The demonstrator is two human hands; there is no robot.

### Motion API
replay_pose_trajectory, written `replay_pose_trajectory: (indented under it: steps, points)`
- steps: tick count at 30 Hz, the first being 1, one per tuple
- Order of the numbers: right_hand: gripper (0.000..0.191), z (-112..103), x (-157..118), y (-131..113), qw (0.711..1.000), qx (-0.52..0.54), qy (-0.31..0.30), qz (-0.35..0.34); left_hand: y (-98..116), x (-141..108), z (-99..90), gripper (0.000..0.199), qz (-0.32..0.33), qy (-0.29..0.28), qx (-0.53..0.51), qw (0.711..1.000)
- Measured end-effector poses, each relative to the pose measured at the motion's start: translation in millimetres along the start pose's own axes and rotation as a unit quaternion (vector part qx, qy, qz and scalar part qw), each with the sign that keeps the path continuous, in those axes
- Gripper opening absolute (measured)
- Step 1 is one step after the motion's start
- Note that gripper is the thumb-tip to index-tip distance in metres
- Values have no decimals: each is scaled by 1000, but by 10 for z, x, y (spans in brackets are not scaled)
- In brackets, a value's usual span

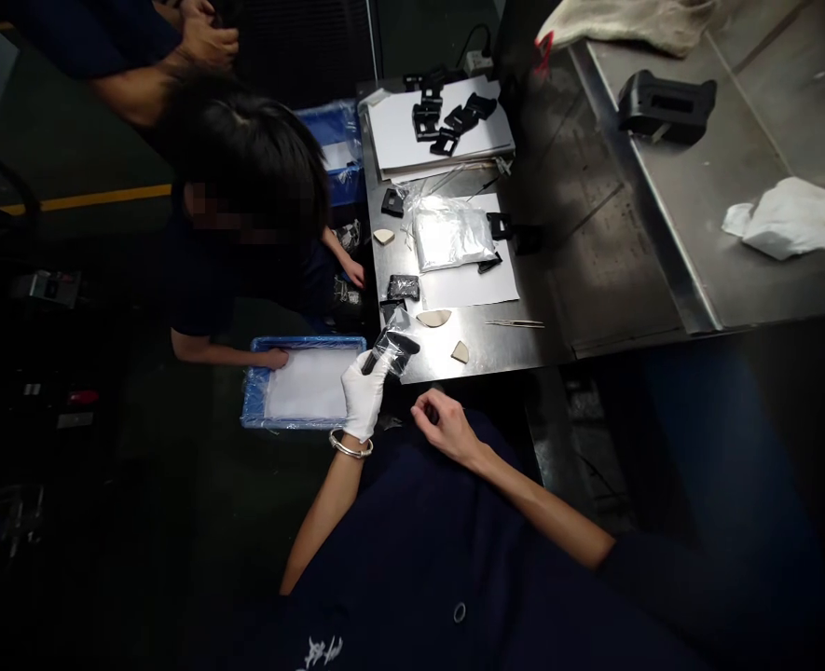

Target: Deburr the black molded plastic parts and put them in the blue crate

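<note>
A steel bench runs from top centre to mid-frame. On it lie a paper stack at top, a white sheet under a silver bag, tweezers at right, three beige pieces, and a bagged black part.

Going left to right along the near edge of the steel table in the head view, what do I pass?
Blue tray → gloved left hand holding bagged black part → bare right hand → tweezers
</note>
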State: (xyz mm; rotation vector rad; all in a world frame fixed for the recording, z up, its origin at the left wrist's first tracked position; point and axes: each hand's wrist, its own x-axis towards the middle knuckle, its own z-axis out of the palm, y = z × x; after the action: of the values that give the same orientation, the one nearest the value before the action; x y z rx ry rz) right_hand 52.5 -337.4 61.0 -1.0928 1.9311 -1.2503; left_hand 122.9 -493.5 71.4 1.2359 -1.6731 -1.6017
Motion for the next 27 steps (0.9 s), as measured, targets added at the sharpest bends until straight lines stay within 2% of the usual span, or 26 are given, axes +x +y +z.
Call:
replay_pose_trajectory:
  steps: [3,5,7,10,16,18,22,27]
  points:
    - [15,-63,114,-60,994,-56,92,-20,66,-66,32,35,4,-8,-11,1000]
    - [23,-96,197,-91,986,-102,124,-37,73,-126,72,35,3,-20,-1,1000]
    - [30,-103,251,-108,983,-136,120,-40,65,-180,108,35,5,-39,1,999]
    - [26,-82,274,-111,981,-157,108,-37,50,-238,135,34,16,-65,-11,998]
    - [13,-86,306,-107,989,-70,113,-60,-7,-292,101,34,29,-117,0,993]
    - [13,-102,320,-113,992,-34,102,-59,-42,-295,82,36,47,-137,64,987]
    - [16,-115,310,-130,994,6,105,-39,-112,-297,48,31,83,-186,207,957]
    - [18,-116,269,-109,996,38,41,-66,-117,-297,9,23,94,-182,288,936]
